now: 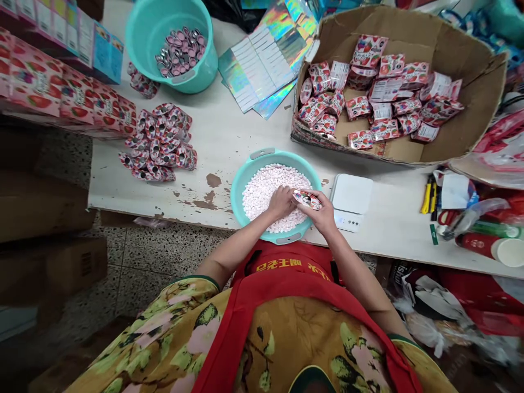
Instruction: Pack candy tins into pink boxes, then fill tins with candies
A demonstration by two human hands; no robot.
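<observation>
My right hand [322,214] is wrapped round a small strawberry-printed carton [308,200], with its top end and a dark round hole facing up. Close against the carton's left end, my left hand [281,202] has its fingers curled over the candies; what is in them, if anything, is hidden. Both hands are over a turquoise basin [238,192] of small, pale pink candies [266,183]. Just right of the basin lies a white digital scale [352,195].
Strawberry cartons with holes [159,142] are heaped at left. Behind stand a turquoise tub [135,33] of round pink-and-silver caps and shiny label sheets [262,68]. A cardboard box [450,150] holds several filled cartons. Yellow cutters [428,197] lie at right.
</observation>
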